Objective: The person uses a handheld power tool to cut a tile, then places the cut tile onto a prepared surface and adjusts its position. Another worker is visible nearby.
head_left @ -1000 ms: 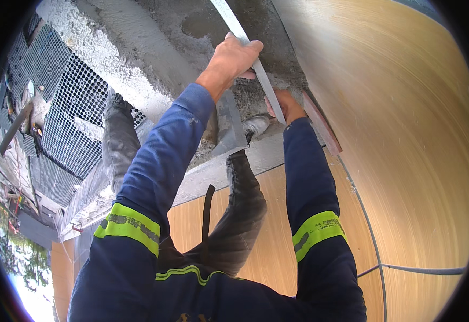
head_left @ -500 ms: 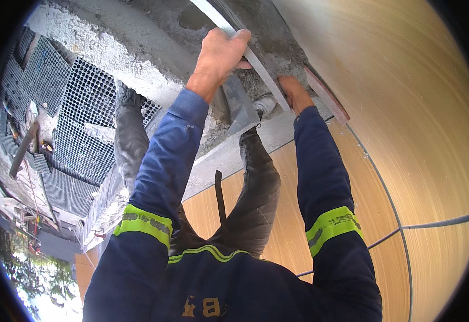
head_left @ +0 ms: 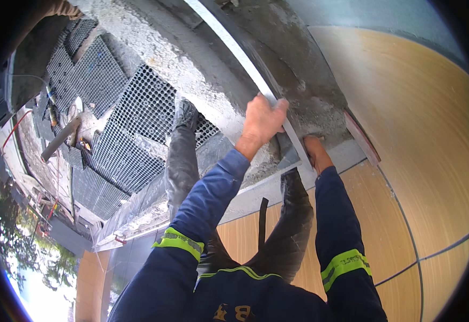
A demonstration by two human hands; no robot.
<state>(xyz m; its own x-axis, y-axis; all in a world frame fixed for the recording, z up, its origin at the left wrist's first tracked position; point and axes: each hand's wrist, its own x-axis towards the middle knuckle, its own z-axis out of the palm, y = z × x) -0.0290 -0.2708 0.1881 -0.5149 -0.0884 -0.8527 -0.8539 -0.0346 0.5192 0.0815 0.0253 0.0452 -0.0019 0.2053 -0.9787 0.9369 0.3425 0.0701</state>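
A long, narrow pale bar (head_left: pixel 229 43) runs from the top of the view down toward me, along a rough concrete channel (head_left: pixel 320 75). My left hand (head_left: pixel 264 118) is closed over it, thumb on one side and fingers on the other. Close to its near end, my right hand (head_left: pixel 315 153) grips the bar from the right side, with its fingers partly hidden. Below the bar, a grey flat piece (head_left: pixel 290 156) shows only in part beside my knee.
A reddish-brown strip (head_left: pixel 362 137) lies against the wood-grain panel (head_left: pixel 401 96) at right. Left of the rough concrete ledge (head_left: pixel 165 53) are black perforated mats (head_left: pixel 132 118), with my left boot (head_left: pixel 185 114) on them. A grey pipe (head_left: pixel 60 140) lies further left.
The view has shifted, so the bar, hands and mats appear lower and further right. Both hands keep hold of the bar, and look slightly closer together.
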